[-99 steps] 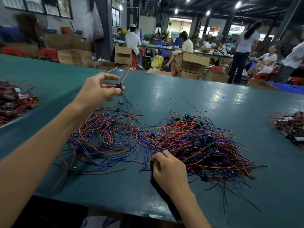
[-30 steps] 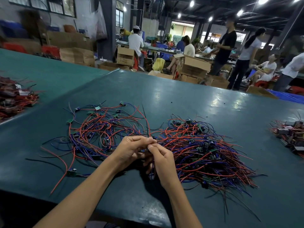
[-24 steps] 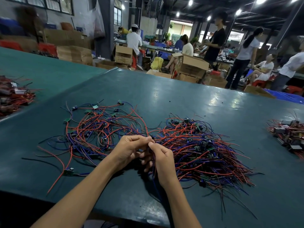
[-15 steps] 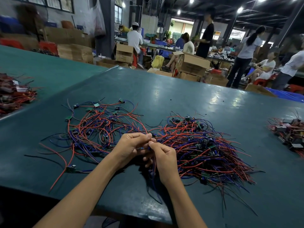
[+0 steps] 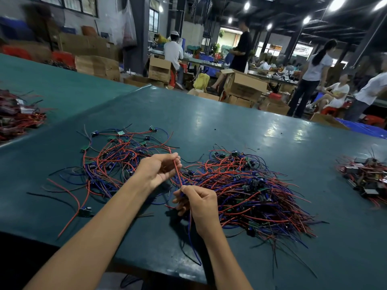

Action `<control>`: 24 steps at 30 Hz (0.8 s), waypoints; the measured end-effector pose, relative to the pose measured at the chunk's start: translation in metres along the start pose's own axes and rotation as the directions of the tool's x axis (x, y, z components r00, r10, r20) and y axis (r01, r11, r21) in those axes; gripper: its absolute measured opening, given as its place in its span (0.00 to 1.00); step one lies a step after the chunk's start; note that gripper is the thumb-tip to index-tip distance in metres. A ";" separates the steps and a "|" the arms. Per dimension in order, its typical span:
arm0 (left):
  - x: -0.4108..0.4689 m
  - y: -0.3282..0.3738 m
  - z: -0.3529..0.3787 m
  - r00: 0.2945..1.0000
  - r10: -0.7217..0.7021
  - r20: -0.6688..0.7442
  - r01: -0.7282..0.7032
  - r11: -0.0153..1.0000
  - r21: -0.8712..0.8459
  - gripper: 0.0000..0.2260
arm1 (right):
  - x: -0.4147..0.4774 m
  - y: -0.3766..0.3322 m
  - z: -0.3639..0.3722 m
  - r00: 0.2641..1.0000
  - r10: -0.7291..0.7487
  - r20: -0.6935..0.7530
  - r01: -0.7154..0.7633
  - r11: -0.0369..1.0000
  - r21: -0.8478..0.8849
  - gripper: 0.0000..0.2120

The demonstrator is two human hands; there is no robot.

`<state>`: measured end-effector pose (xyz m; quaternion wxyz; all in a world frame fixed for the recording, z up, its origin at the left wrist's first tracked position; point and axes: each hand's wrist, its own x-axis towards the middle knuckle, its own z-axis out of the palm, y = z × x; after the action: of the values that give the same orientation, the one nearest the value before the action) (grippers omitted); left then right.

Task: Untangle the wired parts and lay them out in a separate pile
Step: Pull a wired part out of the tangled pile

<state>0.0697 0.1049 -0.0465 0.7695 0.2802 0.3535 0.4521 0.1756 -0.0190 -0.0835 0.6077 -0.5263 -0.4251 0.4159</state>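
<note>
1. the fingers (image 5: 175, 162) of the left hand (image 5: 156, 171) are closed narrow on a red wire (image 5: 177, 175) and pinch its upper end. the right hand (image 5: 200, 203), lower and near the centre of the frame, pinches the lower end of the same wire. a blue wire (image 5: 191, 237) hangs down from this hand toward the bottom of the frame.
2. half a second ago the two hands were touching each other, low over the place where the two piles meet. now they are apart, the left one is lifted, and the red wire is stretched straight between them.
3. i judge that one wired part is coming free from the tangled heap (image 5: 255, 197) at the right of centre. it should go next to the sorted pile (image 5: 113, 162) at the left of centre. much work remains, because the heap is far denser.
4. the wires are thin and flexible, with smooth red and blue plastic insulation. they lie in loose loops and probably catch on each other easily. at some ends sit small green boards (image 5: 84, 147), flat and hard, with corners that may hook other wires.
5. the desk (image 5: 209, 122) has a dark green cover, smooth and a little shiny, with lamp reflections in the upper right part.
</note>
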 end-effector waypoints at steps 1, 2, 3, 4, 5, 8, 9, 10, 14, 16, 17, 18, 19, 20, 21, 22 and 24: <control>0.001 0.004 0.002 1.000 0.005 -0.024 -0.006 1.000 -0.010 0.02 | 0.000 0.000 0.000 1.000 0.002 0.006 -0.002 1.000 0.008 0.12; 0.002 0.007 0.003 0.999 0.014 -0.050 -0.015 1.000 -0.013 0.03 | 0.000 0.001 -0.001 1.000 0.005 0.010 -0.005 1.000 0.011 0.12; 0.004 0.009 0.003 0.997 0.023 -0.070 -0.023 1.000 -0.002 0.03 | 0.000 0.001 -0.001 1.000 0.005 0.014 -0.005 1.000 0.012 0.12; 0.005 0.011 0.004 0.996 0.030 -0.080 -0.029 1.000 0.012 0.03 | 0.000 0.002 -0.001 1.000 0.003 0.016 -0.003 1.000 0.014 0.12; 0.005 0.013 0.004 0.996 0.038 -0.086 -0.037 0.999 0.013 0.02 | 0.000 0.002 -0.001 1.000 0.000 0.016 0.000 1.000 0.021 0.12; 0.011 0.019 0.004 0.987 0.086 -0.139 -0.091 0.996 -0.026 0.04 | 0.001 0.002 -0.001 1.000 -0.016 0.006 0.016 0.999 0.039 0.13; 0.012 0.019 0.003 0.983 0.105 -0.152 -0.110 0.994 -0.024 0.05 | 0.001 0.002 -0.001 1.000 -0.020 0.001 0.020 0.999 0.047 0.13; 0.012 0.018 0.003 0.981 0.119 -0.155 -0.124 0.992 -0.026 0.05 | 0.000 0.002 -0.001 1.000 -0.021 -0.003 0.022 0.998 0.057 0.13; 0.010 0.004 0.002 0.965 0.186 -0.187 -0.188 0.982 0.008 0.03 | -0.001 0.000 -0.001 1.000 -0.023 -0.010 0.024 0.997 0.079 0.13; 0.005 -0.005 0.002 0.967 0.221 -0.123 -0.209 0.972 0.106 0.13 | 0.001 0.001 -0.002 0.999 -0.009 -0.031 0.012 0.993 0.118 0.13; 0.000 -0.008 0.000 0.978 0.197 -0.065 -0.185 0.971 0.153 0.21 | 0.002 0.002 -0.003 0.999 0.002 -0.043 0.004 0.990 0.140 0.14; -0.005 -0.011 -0.002 0.989 0.147 0.006 -0.145 0.967 0.208 0.28 | 0.004 0.002 -0.003 0.999 0.008 -0.053 0.001 0.987 0.160 0.15; -0.011 -0.014 -0.005 0.993 0.079 0.092 -0.103 0.952 0.288 0.33 | 0.004 0.002 -0.003 0.998 0.010 -0.060 0.000 0.984 0.176 0.15; -0.018 -0.018 -0.009 0.981 0.011 0.195 -0.088 0.917 0.388 0.34 | 0.005 0.002 -0.002 0.998 0.014 -0.061 -0.003 0.982 0.188 0.15; -0.025 -0.024 -0.014 0.951 -0.044 0.306 -0.113 0.873 0.475 0.32 | 0.005 0.002 -0.002 0.998 0.022 -0.063 -0.009 0.980 0.201 0.15; -0.030 -0.029 -0.018 0.909 -0.079 0.410 -0.157 0.845 0.511 0.27 | 0.005 0.003 -0.001 0.997 0.029 -0.071 -0.013 0.976 0.218 0.14; -0.036 -0.037 -0.024 0.851 -0.074 0.520 -0.224 0.845 0.486 0.19 | 0.006 0.004 -0.003 0.995 0.012 -0.101 0.012 0.973 0.229 0.14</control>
<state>0.0570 0.0590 -0.0780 0.7090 0.6068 0.2313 0.2749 0.1797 -0.0134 -0.0868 0.6852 -0.4733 -0.3428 0.4347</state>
